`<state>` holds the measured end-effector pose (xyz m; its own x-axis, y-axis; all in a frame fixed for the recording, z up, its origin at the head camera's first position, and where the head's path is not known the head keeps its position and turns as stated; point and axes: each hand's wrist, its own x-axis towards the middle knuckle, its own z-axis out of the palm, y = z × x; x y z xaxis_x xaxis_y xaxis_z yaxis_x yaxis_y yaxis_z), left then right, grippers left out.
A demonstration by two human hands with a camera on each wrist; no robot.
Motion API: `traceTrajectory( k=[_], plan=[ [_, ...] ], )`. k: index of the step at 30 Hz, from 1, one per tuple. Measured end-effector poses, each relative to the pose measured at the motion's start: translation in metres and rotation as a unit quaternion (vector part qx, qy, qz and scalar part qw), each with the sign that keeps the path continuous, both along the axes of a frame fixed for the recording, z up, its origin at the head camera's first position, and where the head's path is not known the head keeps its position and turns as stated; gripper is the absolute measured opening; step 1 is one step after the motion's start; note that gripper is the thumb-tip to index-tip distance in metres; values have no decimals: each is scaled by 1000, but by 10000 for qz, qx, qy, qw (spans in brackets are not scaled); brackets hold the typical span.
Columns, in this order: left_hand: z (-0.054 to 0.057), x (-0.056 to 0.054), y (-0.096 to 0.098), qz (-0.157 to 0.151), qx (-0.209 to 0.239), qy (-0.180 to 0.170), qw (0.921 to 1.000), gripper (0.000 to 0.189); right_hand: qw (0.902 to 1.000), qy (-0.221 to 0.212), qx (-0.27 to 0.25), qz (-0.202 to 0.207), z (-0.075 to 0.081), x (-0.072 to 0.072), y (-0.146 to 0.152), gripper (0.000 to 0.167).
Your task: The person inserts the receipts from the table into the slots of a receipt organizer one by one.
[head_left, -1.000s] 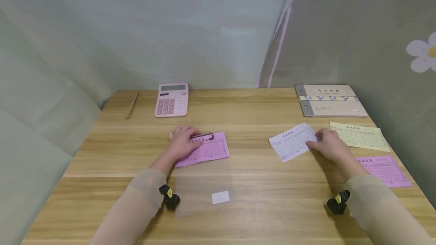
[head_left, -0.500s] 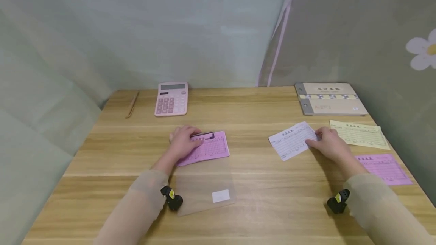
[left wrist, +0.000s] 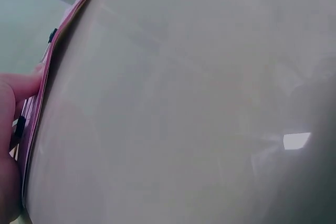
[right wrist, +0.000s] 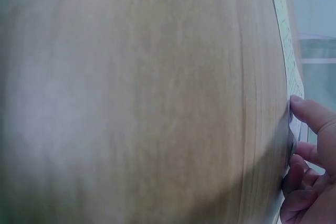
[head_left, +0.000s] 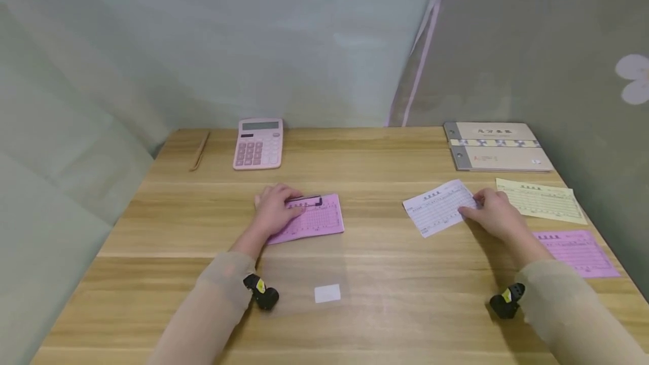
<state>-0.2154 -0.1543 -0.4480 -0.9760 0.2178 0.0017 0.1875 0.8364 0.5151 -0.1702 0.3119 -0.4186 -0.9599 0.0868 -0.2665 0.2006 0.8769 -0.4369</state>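
In the head view, my left hand (head_left: 274, 210) grips the top left of a transparent clipboard by its dark metal clip (head_left: 306, 201). Its thumb lies over a stack of pink printed forms (head_left: 311, 221), which covers the board's upper part. A white label (head_left: 327, 293) shows on the see-through lower part. The left wrist view catches the pink forms (left wrist: 34, 114) edge-on beside the fingers. Farther right, my right hand (head_left: 494, 216) pinches the right side of a white printed form (head_left: 438, 207) between thumb and fingers. In the right wrist view, that hand (right wrist: 312, 156) holds the form's edge.
A yellow form (head_left: 542, 201) and a pink form (head_left: 578, 253) lie right of my right hand. A strapped ledger (head_left: 499, 148) is at the back right of the wooden table (head_left: 385, 320). At the back left are a pink calculator (head_left: 258, 144) and a thin brown stick (head_left: 200, 151).
The head view shifts slightly. Both hands keep nearly the same places and holds, and the lower edge of the transparent clipboard looks fainter than before.
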Motion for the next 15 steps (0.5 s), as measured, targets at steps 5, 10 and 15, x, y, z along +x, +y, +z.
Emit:
traceTrajectory(
  k=[5, 10, 15],
  plan=[
    [0, 0, -3, 31, 43, -37, 10000, 37, 10000, 71, -16, 26, -3, -2, 0, 76],
    [-3, -1, -4, 60, 69, -84, 9999, 37, 9999, 82, 20, 81, -3, -3, 1, 77],
    [-4, -3, -2, 87, 110, -162, 9998, 38, 9999, 54, -19, 98, -1, -4, 4, 70]
  ],
)
